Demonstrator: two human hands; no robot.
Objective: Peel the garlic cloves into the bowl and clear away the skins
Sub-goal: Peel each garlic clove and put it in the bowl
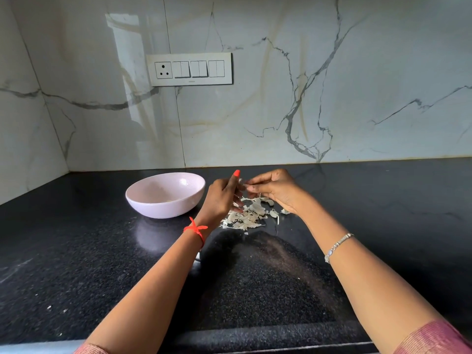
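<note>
One pale pink bowl (165,194) sits on the black speckled tabletop (76,251), at about nine o'clock from the two hands. The left hand (224,198) and right hand (274,189) meet fingertip to fingertip, pinching a small pale piece between them; whether it is a garlic clove or only skin is too small to tell. One loose heap of papery skins (249,214) lies at six o'clock, just beneath the hands. A switch panel (190,69) on the wall shows no readable writing.
</note>
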